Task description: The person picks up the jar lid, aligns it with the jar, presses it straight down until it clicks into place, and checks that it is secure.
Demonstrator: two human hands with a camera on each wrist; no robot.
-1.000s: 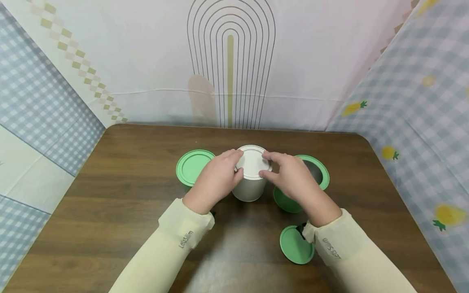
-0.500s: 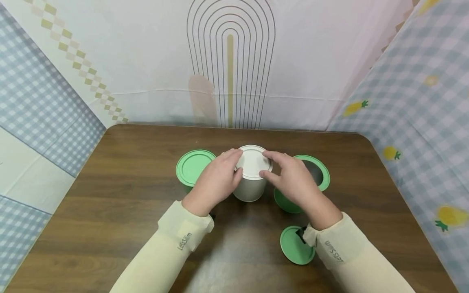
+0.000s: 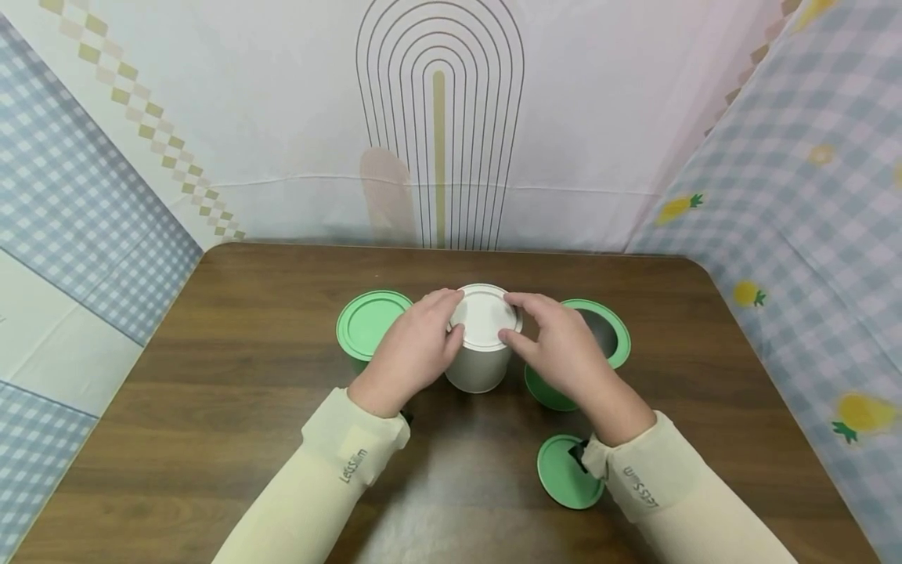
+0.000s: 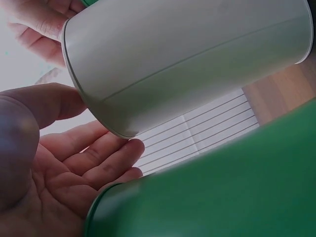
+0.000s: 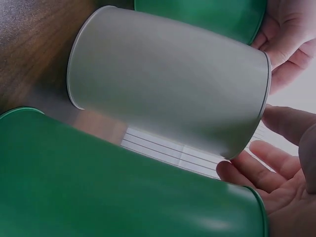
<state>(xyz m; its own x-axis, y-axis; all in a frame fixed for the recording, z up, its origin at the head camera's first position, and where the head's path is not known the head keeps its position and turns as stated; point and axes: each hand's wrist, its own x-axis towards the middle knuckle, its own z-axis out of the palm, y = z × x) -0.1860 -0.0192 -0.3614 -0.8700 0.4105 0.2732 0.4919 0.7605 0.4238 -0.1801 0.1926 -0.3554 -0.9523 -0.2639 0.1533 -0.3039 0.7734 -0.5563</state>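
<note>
A white can (image 3: 478,370) stands upright between both hands, its round white lid (image 3: 484,317) on top. My left hand (image 3: 416,341) holds the left edge of that lid, thumb in front and fingers farther back. On the right edge, my right hand (image 3: 560,341) has its thumb and fingers spread in the same way. In the left wrist view the thumb (image 4: 59,102) touches the rim, with the fingertips just past it. The right wrist view has the right thumb (image 5: 286,121) against the rim.
A green can with its lid on (image 3: 371,321) stands to the left. To the right is an open green can (image 3: 620,337) with a dark inside, partly hidden by the right hand. A loose green lid (image 3: 569,474) lies on the wooden table (image 3: 232,352) by the right cuff.
The hands stay at the white lid's edges with hardly any movement. The whole scene shifts slightly in the head view.
</note>
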